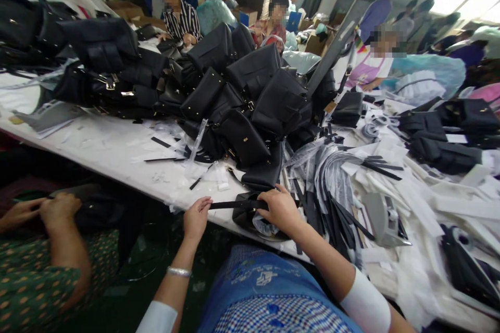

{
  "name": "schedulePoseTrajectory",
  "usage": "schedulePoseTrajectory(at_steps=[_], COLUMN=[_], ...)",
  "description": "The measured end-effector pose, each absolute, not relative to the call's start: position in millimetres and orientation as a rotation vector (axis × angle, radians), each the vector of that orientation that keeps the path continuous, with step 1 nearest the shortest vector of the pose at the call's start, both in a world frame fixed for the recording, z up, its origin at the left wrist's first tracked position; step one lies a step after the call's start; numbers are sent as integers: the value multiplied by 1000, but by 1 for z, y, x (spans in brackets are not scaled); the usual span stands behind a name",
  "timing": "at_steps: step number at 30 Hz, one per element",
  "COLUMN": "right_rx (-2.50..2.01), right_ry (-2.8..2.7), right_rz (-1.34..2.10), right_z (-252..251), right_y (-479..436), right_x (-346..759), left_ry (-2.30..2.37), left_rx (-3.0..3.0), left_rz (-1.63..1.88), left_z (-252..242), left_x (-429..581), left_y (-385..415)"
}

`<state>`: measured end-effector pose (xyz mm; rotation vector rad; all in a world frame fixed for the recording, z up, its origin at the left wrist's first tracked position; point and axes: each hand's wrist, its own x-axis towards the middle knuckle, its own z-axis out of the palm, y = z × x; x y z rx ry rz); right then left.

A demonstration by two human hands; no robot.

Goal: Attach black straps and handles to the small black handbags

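Observation:
A black strap (234,204) stretches level between my two hands at the near edge of the white table (117,151). My left hand (196,217) pinches its left end, fingers closed. My right hand (279,209) is closed on the strap's right end and presses on a black handbag (245,214) with clear plastic wrap poking out beneath my palm. Just beyond my hands lies another black bag (263,174), at the foot of a big heap of black handbags (242,93).
Several loose black straps (332,192) and white paper pieces (422,203) litter the table to the right. More black bags (441,135) sit far right. A co-worker's hands (42,210) hold dark material at my left. Other people sit across the table.

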<state>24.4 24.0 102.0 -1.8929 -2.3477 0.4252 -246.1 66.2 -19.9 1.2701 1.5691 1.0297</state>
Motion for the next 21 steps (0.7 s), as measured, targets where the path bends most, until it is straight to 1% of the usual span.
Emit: schedulePoseTrajectory(at_steps=[3,5,7,11,14,16,18,21], right_rx=[-1723,-1629,-1564,-1547,-1623,-1694,-1751,-1649], right_ry=[-2320,-2292,-2235,-1991,-1741,-1591,-1420,-1006], right_rz=[481,518,533,499,499,567,807,1473], right_z=[102,104,108,116,112,101,83,58], right_y=[26,26,24,6,-18,-33,-44,-49], right_x=[20,19,20,31,41,43,39,23], left_ry=[1498,1269,1020,841,776,753,768,785], left_rx=[1592,1852,1966,1948,1853,1755,1644,1511], left_rz=[979,852,678,461,412,407,415,429], left_z=[9,35,57,74,74,74,76,80], left_x=[-221,-195,-172,-152,-155,-157,-158,-157], left_y=[62,64,69,84,92,94,94,90])
